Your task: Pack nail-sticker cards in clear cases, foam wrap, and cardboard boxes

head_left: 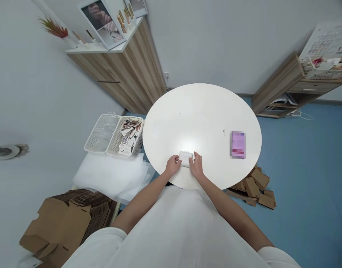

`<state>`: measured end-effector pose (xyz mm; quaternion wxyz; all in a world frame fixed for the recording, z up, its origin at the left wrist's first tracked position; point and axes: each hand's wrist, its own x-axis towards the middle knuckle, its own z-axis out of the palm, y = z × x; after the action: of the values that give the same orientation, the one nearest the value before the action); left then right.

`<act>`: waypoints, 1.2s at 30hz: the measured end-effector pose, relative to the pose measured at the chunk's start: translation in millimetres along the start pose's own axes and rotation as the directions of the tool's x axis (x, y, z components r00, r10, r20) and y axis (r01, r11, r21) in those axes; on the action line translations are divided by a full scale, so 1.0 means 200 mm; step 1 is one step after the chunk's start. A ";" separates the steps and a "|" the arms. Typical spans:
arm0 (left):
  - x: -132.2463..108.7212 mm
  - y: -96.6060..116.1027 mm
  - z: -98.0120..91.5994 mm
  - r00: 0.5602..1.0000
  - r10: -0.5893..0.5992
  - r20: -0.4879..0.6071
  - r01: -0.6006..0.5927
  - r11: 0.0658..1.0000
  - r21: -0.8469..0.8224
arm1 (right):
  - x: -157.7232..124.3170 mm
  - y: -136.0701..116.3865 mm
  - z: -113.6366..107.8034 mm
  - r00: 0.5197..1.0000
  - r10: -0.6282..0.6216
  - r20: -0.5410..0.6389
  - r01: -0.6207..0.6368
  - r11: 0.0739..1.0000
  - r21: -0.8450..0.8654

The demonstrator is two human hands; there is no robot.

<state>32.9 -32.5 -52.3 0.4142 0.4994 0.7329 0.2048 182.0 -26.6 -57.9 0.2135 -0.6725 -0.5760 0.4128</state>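
Pkt (185, 158), white & roughly square, is btwn the person's two hands at the nr edge of the oval table (198, 108), a bit L of the middle. L hand (173, 165) has its L side, thumb touching it; R hand (197, 166) has the R side, thumb on top. So both are clamped on it, hands apart from each other. Nr the table's R edge lies a purple item (238, 143), pixelated, can't tell what. By the L edge, two white baskets stand side by side: outer basket (92, 143) w/ clear plastic (106, 128), inner basket (114, 141) w/ a heap of printed cards (128, 139). White sheets (109, 173) are stacked next to them, & folded brown cardboard (59, 219) is piled beyond. Small brown boxes (253, 186) lie on the blue floor (307, 156) by the table's nr R edge. Past the far L edge: wood-grain cabinet (143, 63) w/ framed pics (102, 22) & small bottles (122, 26) on top. 2nd cabinet (277, 87) stands past the far R edge.
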 end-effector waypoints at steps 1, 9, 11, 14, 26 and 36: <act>-0.01 0.00 0.00 1.000 -0.015 -0.008 0.015 1.000 -0.012 | -0.02 0.01 0.00 1.000 0.026 0.011 -0.026 0.999 0.036; -0.06 -0.02 0.02 0.984 -0.147 -0.099 0.139 0.987 -0.085 | -0.02 0.02 -0.03 0.998 0.047 0.044 -0.050 0.997 0.064; -0.06 -0.05 0.03 0.986 -0.148 -0.080 0.137 0.982 -0.131 | -0.03 0.03 -0.02 0.999 0.015 0.036 -0.017 0.998 0.059; -0.05 -0.08 0.04 0.993 -0.115 -0.031 0.106 0.972 -0.208 | -0.07 0.04 0.00 1.000 -0.015 0.019 0.013 0.997 0.075; 0.00 -0.16 -0.05 0.995 -0.076 -0.070 0.045 0.930 -0.364 | -0.04 -0.06 0.12 0.999 0.041 0.025 -0.046 0.967 0.252; 0.31 -0.38 -0.54 0.952 -0.197 -0.236 0.037 0.835 -0.549 | 0.28 -0.51 0.53 0.983 0.010 0.184 -0.083 0.916 0.392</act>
<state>-106.6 3.8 -69.7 0.4403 0.2823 0.7266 0.4455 36.1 32.6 -57.7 0.2834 -0.5888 -0.4808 0.5847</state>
